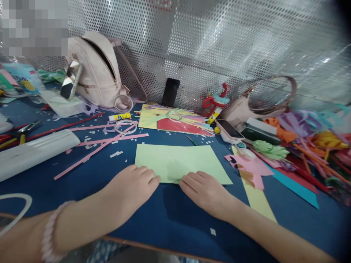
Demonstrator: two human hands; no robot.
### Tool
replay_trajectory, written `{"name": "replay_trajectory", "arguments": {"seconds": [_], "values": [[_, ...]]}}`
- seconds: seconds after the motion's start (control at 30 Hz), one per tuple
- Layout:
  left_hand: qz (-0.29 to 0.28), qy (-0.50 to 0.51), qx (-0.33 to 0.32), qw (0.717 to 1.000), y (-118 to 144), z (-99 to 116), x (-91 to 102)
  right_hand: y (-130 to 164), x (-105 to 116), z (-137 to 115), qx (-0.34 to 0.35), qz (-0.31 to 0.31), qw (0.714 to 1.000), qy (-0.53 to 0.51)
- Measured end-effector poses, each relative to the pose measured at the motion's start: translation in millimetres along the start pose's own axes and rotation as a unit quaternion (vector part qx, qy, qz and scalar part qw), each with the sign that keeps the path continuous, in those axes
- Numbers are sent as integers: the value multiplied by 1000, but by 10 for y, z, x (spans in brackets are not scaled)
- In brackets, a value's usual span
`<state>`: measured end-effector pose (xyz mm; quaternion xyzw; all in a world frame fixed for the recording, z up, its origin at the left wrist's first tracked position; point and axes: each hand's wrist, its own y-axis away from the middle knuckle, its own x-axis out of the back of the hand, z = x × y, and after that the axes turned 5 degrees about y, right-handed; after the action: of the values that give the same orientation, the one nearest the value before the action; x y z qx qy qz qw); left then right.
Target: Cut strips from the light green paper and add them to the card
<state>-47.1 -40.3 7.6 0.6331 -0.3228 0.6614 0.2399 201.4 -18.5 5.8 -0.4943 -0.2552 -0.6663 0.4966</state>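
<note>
Here, left hand point(131, 186) and right hand point(204, 190) on green paper point(182, 160).
Palms down, fingertips pressing its near edge, nothing gripped; glue stick point(120, 117) well beyond.

Ahead of my fingers the green sheet point(182, 162) lies flat, with open room over it. Beyond it a paper stack point(175, 122) and a phone point(170, 92) propped upright close the far side. Left of my left hand point(128, 191) is bare blue table point(104, 171), crossed by pink strips point(109, 140), then blocked by a white tube point(35, 151). Right of my right hand point(205, 191), a yellow strip point(257, 199) and pink cutout point(251, 168) lie near, with piled scraps point(309, 146) behind.
</note>
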Motion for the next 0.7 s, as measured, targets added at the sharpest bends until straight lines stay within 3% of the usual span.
{"name": "replay_trajectory", "arguments": {"seconds": [0.17,0.37,0.57,0.7], "values": [[-80,145,-51,985,-312,-151,154,-94,-30,8,-120,-47,982,-136],[-130,267,-107,949,-515,-497,117,-223,26,126,-273,-135,885,-353],[-107,295,-132,940,-473,-615,0,-274,38,264,-287,-155,845,-424],[-62,230,-185,953,-437,-628,-47,-296,46,314,-279,-170,838,-437]]}}
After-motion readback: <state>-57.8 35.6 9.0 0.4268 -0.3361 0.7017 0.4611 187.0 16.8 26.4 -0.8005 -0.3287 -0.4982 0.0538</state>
